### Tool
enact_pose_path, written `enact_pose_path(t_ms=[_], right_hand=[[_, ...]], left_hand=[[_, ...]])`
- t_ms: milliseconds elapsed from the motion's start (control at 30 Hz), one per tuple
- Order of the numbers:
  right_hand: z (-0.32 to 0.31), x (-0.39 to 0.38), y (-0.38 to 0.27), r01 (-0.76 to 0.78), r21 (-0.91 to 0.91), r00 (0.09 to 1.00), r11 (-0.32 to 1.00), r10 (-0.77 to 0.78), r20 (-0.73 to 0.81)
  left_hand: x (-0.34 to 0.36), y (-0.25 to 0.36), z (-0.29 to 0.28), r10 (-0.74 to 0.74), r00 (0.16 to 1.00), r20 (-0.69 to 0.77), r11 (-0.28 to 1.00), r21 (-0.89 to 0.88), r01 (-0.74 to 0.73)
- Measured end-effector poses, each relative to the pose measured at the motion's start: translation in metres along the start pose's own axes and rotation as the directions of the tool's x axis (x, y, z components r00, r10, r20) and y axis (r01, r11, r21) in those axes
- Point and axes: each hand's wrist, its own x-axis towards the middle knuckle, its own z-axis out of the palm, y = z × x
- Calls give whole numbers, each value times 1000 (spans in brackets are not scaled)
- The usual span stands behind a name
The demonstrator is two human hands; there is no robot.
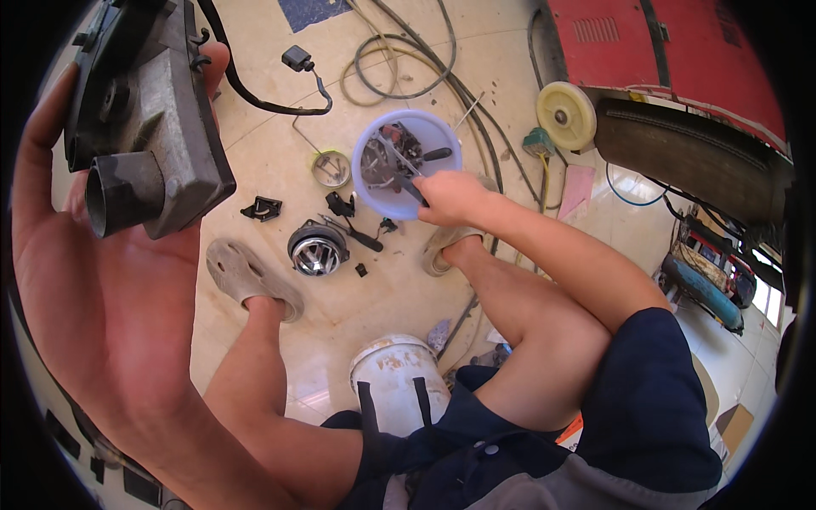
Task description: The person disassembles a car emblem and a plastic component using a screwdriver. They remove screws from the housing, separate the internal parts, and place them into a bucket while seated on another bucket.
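Observation:
Raised at the upper left, my left hand (119,289) is wrapped round a grey and black plastic housing (170,110) with a short round tube. Its palm faces up and the fingers are partly hidden behind the part. My right hand (456,195) reaches over the rim of a lilac basin (450,140), its fingers closed on a tool with a slim metal shaft (402,160); the exact kind is unclear. Dark metal pieces and tools (382,161) fill the basin, among them a black handle (438,154).
Between my feet lie a round chrome badge unit (317,249), a black-handled tool (364,238) and black plastic bits (262,208). Nearby are a small round dish (331,169), a black cable plug (297,59), hoses (433,59), a white bucket (395,365) and a red machine (612,42).

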Motion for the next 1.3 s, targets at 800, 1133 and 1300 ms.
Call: enact_pose_path(t_ms=[800, 1133, 1300], right_hand=[[48, 106, 38, -241, 334, 953, 911, 286, -95], [69, 127, 39, -374, 328, 862, 868, 455, -223], [60, 120, 30, -317, 277, 882, 907, 389, -265]], left_hand=[[10, -4, -23, -110, 981, -161, 992, -73, 100], [19, -27, -37, -122, 974, -192, 992, -60, 113], [23, -41, -49, -129, 967, -219, 991, -55, 119]])
